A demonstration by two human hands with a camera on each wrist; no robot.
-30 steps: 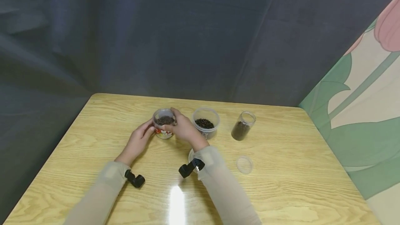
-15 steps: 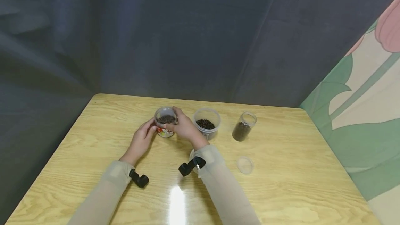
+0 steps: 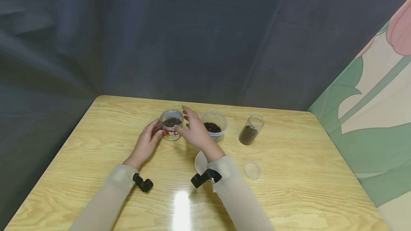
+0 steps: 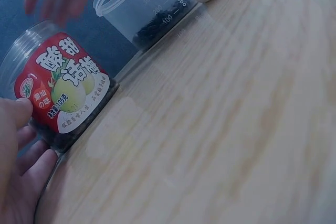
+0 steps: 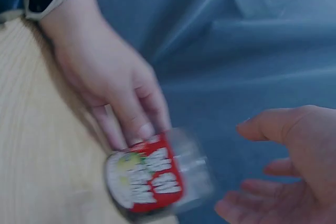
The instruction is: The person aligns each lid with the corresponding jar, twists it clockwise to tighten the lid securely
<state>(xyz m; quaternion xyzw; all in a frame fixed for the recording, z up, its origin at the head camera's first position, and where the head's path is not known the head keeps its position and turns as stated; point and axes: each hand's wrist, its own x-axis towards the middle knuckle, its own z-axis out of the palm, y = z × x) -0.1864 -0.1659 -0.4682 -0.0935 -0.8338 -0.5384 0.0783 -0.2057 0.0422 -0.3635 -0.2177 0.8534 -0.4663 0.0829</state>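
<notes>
A clear plastic jar (image 3: 171,124) with a red fruit-picture label and dark contents stands lidless on the table. My left hand (image 3: 147,143) holds it at its left side; in the left wrist view the thumb (image 4: 18,111) lies against the label and the fingers (image 4: 37,166) go round the lower wall. My right hand (image 3: 196,131) is just right of the jar, fingers spread and apart from it, holding nothing. In the right wrist view the jar (image 5: 152,174) looks blurred. Behind the right hand stands a clear tub (image 3: 221,120) of dark beans, partly covered.
A tall clear jar (image 3: 249,134) with dark grounds stands further right. A small clear lid (image 3: 252,170) lies in front of it. A whitish round lid (image 3: 199,162) is partly under my right forearm. A dark curtain (image 3: 205,45) hangs behind the table (image 3: 305,174).
My right hand has let go of the jar and drawn back to the right, its fingers spreading. The left hand has stayed at the jar, which now stands slightly further right in view.
</notes>
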